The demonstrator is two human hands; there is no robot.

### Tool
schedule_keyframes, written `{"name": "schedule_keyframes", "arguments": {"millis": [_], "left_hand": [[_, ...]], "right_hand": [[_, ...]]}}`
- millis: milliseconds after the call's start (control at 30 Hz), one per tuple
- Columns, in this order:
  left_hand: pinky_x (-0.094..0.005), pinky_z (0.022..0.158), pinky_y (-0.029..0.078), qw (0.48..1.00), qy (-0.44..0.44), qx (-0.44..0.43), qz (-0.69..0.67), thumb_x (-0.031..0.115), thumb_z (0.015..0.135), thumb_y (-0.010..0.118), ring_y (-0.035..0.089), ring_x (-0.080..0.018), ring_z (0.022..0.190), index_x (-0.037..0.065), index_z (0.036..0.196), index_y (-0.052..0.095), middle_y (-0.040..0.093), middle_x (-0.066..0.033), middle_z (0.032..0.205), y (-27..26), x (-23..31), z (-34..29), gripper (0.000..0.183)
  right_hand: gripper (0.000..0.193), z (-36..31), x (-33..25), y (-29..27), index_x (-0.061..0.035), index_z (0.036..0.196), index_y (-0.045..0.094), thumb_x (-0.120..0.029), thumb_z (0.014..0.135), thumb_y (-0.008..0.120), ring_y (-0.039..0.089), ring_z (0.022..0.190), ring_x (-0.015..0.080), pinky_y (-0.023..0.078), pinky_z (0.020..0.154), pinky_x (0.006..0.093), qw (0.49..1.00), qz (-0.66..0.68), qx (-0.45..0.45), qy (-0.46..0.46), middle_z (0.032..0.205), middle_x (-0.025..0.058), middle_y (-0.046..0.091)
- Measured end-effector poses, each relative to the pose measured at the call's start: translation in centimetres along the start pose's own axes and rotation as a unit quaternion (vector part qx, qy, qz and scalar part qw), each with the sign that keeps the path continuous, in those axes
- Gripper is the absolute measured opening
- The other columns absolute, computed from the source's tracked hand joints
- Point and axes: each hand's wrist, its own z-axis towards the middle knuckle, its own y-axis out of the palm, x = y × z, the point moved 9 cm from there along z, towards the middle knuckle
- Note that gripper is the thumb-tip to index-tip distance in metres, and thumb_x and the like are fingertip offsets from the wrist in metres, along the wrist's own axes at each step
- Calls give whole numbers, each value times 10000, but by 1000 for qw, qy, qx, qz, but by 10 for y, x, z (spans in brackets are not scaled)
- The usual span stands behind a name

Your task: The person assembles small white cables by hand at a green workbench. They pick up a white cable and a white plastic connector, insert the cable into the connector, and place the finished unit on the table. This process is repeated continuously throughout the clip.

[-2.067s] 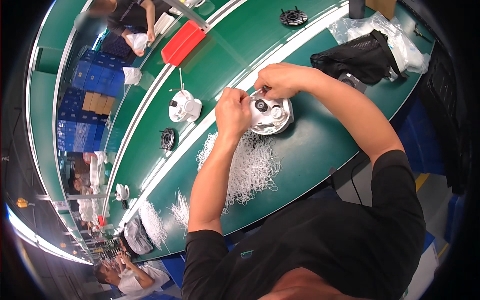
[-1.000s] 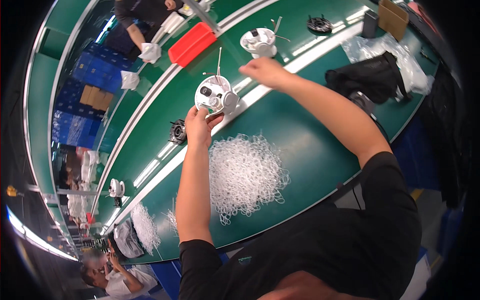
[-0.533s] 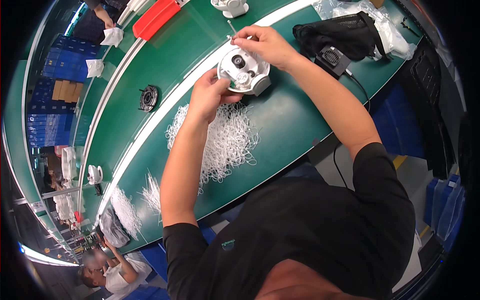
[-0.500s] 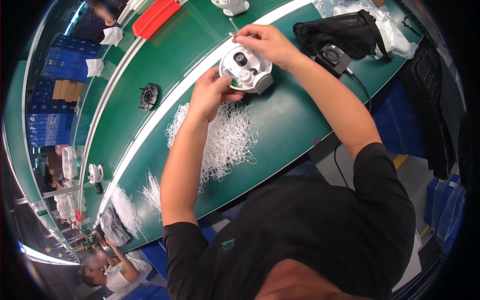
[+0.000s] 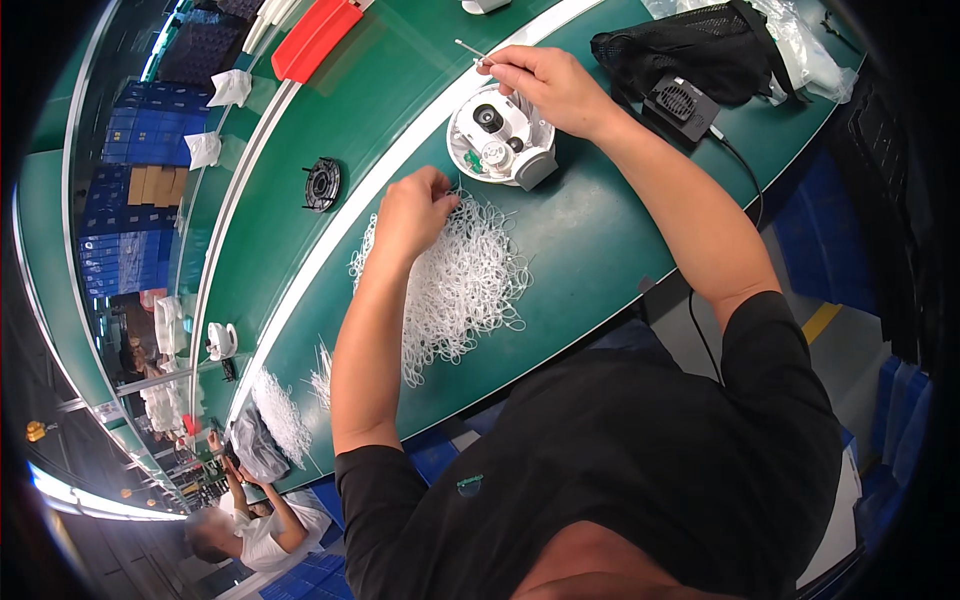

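Observation:
A white round camera housing point(image 5: 533, 165) with a black lens and a bit of green circuit board inside sits on the green bench. Just above its far rim, my right hand point(image 5: 545, 88) pinches a thin pale stick point(image 5: 470, 49) that points out to the left. My left hand point(image 5: 412, 215) is apart from the housing, at the far left edge of a heap of white looped cords point(image 5: 460, 290). Its fingers are curled together; what is between them, if anything, is hidden.
A black mesh bag point(image 5: 690, 50), a black speaker-like box point(image 5: 683, 105) with a cable and clear plastic bags point(image 5: 800, 50) lie at the right. Beyond the white rail are a black ring part point(image 5: 322, 185) and a red tray point(image 5: 315, 38). A co-worker point(image 5: 260, 530) sits at lower left.
My left hand has let go of the camera housing and moved down and left to the heap of cords. The housing now rests on the bench. My right hand still holds the stick.

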Motion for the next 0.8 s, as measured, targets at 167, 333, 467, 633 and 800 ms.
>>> {"name": "schedule_keyframes", "arguments": {"millis": [167,333,467,633,800], "left_hand": [[-349,753,546,998,2,24,-62,74,822,753,709,-235,803,-25,996,694,736,-144,857,-2,-5,2,209],[-278,697,515,980,-65,16,-187,74,842,762,635,-122,727,-19,965,710,707,-65,809,-15,-24,2,162],[-243,663,480,962,-61,2,-264,80,847,777,587,-83,699,-9,908,705,684,-25,800,-17,-30,-2,130],[-233,666,476,940,-25,45,-338,108,880,770,595,-87,702,5,886,664,684,-27,807,-31,-32,-3,148],[-240,626,495,892,-1,61,-448,138,930,732,633,-117,701,19,931,626,685,-57,817,-40,-26,-2,158]], "right_hand": [[256,-1,-3,0,-16,1128,711,-203,998,594,604,776,81,484,710,249,1000,-10,-4,-6,838,22,684],[245,-4,-14,-1,-16,1100,724,-199,984,610,643,788,101,504,714,267,999,-41,-20,-9,843,42,706],[234,-5,-21,0,-16,1089,728,-188,979,614,687,830,146,535,766,285,996,-74,-14,-47,887,71,730],[221,-4,-29,1,-18,1091,722,-174,977,615,707,831,188,550,780,298,988,-102,-19,-117,915,90,742],[217,-2,-22,11,-16,1096,700,-171,979,602,704,817,201,543,763,316,992,-91,-50,-75,907,102,737]]}}
